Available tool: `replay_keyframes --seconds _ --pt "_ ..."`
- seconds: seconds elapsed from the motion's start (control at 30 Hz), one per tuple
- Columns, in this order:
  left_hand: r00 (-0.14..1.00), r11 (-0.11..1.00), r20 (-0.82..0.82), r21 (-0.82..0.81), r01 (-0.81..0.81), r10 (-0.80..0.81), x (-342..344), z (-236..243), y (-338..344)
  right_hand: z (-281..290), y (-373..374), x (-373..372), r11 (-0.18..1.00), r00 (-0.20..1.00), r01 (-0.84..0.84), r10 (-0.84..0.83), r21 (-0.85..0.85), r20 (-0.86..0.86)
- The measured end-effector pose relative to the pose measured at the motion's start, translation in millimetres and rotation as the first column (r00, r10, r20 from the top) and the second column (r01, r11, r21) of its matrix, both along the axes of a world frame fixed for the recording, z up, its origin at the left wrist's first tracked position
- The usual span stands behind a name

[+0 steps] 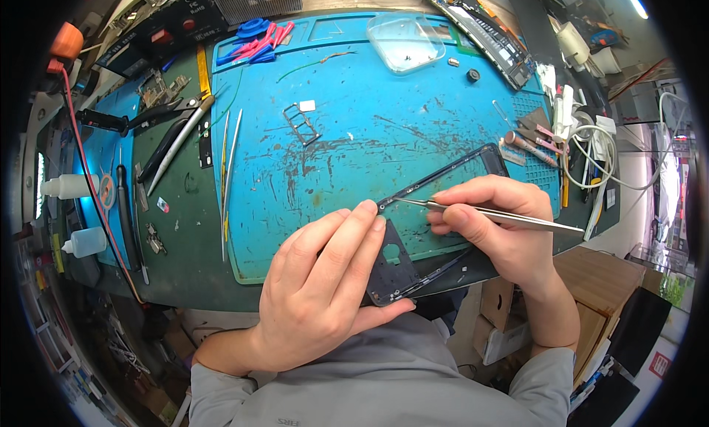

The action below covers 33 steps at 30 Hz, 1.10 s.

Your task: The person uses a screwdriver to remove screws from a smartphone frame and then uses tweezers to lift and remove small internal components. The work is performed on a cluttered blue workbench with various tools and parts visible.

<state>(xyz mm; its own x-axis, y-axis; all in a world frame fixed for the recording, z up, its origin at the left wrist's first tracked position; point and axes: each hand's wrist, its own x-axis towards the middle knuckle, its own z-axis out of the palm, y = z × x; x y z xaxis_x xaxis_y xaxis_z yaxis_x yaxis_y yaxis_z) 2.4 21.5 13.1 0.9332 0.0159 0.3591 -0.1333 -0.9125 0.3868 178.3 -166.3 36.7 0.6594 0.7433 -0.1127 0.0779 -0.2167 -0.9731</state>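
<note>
A black phone mid-frame (390, 273) lies at a slant near the front edge of the blue work mat (332, 176). My left hand (314, 283) grips its left end, fingers pressed along the upper edge and thumb at the lower edge. In my right hand (506, 220) is a pair of metal tweezers (550, 223), pinched between thumb and fingers. The tweezers' tips touch or hover just over the frame's upper rail, close to my left fingertips; I cannot tell which. Whatever the tips may hold is too small to make out.
A small dark bracket (301, 124) lies mid-mat. Behind it are a clear plastic tub (406, 43) and pink-blue clips (258, 41). More tweezers (231, 183), pliers (159, 113) and bottles (85, 242) are at left. At right lie a circuit assembly (480, 35), brushes (532, 148) and a white cable (591, 142).
</note>
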Motion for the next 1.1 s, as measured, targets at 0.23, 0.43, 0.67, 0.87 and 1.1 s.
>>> replay_keyframes --seconds 0.23,0.43,0.67,0.87,1.1 --pt "1.0 1.0 -0.002 0.002 -0.003 0.003 -0.4 -0.4 0.0 0.3 1.0 -0.2 1.0 1.0 -0.001 0.002 0.022 -0.016" --pt "1.0 1.0 0.003 0.013 -0.004 0.004 -0.2 -0.4 -0.2 -0.1 1.4 0.5 1.0 1.0 -0.014 0.014 0.015 0.001" --pt "1.0 1.0 0.005 0.026 -0.003 0.003 -0.2 0.4 0.2 3.7 4.2 3.0 0.999 0.984 0.024 -0.027 -0.022 -0.177" --pt "1.0 1.0 0.006 0.028 0.002 -0.002 0.0 0.3 0.4 10.0 8.1 13.2 0.998 0.955 -0.002 -0.017 -0.062 -0.295" --pt "1.0 0.999 0.008 0.034 -0.007 0.007 0.1 0.5 0.0 14.3 9.1 22.5 0.997 0.931 -0.026 -0.001 -0.071 -0.366"
